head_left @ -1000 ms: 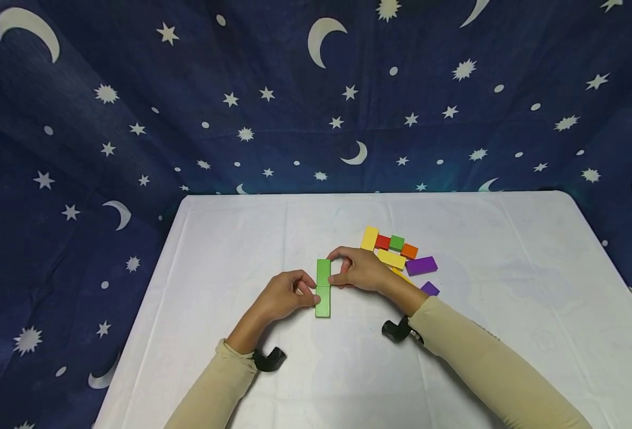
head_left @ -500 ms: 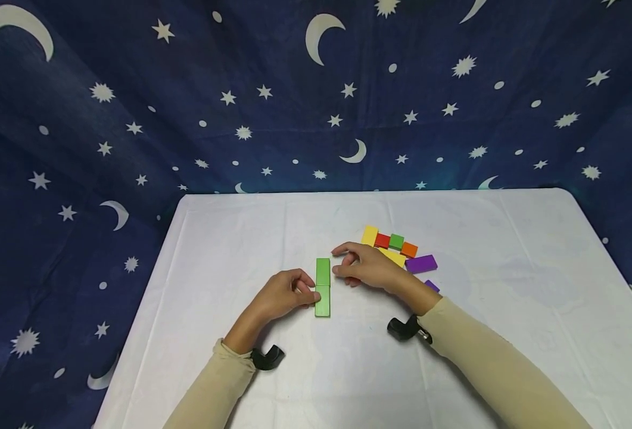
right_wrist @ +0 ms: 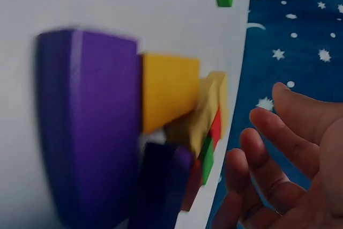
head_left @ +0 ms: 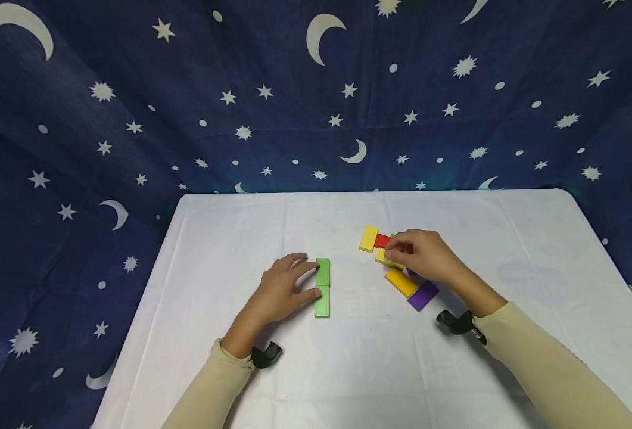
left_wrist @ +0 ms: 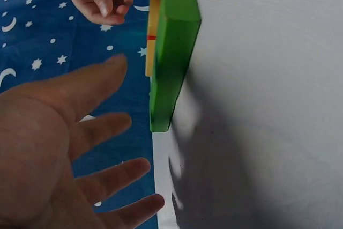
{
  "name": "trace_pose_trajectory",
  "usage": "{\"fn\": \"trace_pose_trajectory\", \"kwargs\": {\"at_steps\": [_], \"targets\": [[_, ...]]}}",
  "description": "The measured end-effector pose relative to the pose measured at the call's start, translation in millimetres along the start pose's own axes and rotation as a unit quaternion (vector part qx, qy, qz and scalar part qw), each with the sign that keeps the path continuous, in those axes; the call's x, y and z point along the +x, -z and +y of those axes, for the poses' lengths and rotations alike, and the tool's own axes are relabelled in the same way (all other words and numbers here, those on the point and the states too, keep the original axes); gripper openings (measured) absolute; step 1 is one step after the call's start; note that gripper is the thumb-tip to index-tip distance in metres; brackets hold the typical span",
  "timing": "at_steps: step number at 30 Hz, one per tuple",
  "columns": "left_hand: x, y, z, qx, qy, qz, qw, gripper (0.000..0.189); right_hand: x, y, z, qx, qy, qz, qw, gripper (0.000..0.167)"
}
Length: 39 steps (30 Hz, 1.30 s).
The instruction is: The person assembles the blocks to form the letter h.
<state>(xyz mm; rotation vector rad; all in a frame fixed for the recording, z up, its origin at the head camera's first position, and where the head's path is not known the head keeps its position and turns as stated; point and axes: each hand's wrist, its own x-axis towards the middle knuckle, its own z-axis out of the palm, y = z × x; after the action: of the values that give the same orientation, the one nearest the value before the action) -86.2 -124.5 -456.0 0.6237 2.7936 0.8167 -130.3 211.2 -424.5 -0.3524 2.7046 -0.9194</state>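
Note:
Two light green blocks [head_left: 323, 271] lie end to end on the table; one green block [left_wrist: 174, 57] looms large in the left wrist view. Beside their left side is my left hand [head_left: 279, 292], thumb and fingers spread and relaxed. My right hand [head_left: 425, 256] hovers over a group of coloured blocks, fingers loosely bent, nothing visible between them. Around it are a yellow block [head_left: 388, 259], an orange-yellow block [head_left: 401, 282] and a purple block [head_left: 423, 296]. A second purple block [right_wrist: 161, 186] shows in the right wrist view; the hand mostly hides it in the head view.
At the back of the group stand another yellow block [head_left: 369, 238] and a red block [head_left: 382, 241]. A small green block [right_wrist: 208, 159] is mostly covered by the hand in the head view. White cloth covers the table [head_left: 240, 226]; a starry curtain [head_left: 294, 119] hangs behind.
My right hand has left the upper green block and moved right, over the coloured group. My left fingers have spread from their earlier grip beside the green blocks, which stay put.

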Motion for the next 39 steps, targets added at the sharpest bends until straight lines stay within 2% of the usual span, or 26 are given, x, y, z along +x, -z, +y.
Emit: {"fn": "trace_pose_trajectory", "kwargs": {"at_steps": [5,11,16,27,33,39], "targets": [[-0.2,-1.4,0.4,0.030,0.008,-0.043,0.9986,0.065,-2.7,4,13,-0.037,0.006,-0.012,0.9992,0.016],[-0.1,-0.3,-0.1,0.036,0.014,-0.067,0.9971,0.065,2.1,-1,24,-0.074,0.011,-0.013,0.9971,0.022],[0.8,-0.9,-0.5,0.041,0.014,-0.066,0.9969,0.064,8.4,-2,26,-0.088,-0.004,-0.016,0.9960,0.025],[1.9,-2.8,-0.6,0.050,0.029,-0.066,0.9961,0.067,18.3,0,23,-0.076,-0.027,-0.053,0.9953,0.024],[1.2,-3.0,-0.7,0.050,0.029,-0.064,0.9963,0.065,18.4,-2,21,-0.071,-0.015,-0.035,0.9968,0.020],[0.2,-3.2,0.4,0.069,0.029,-0.060,0.9954,0.066,16.4,-5,18,-0.065,-0.012,-0.022,0.9976,0.020]]}}
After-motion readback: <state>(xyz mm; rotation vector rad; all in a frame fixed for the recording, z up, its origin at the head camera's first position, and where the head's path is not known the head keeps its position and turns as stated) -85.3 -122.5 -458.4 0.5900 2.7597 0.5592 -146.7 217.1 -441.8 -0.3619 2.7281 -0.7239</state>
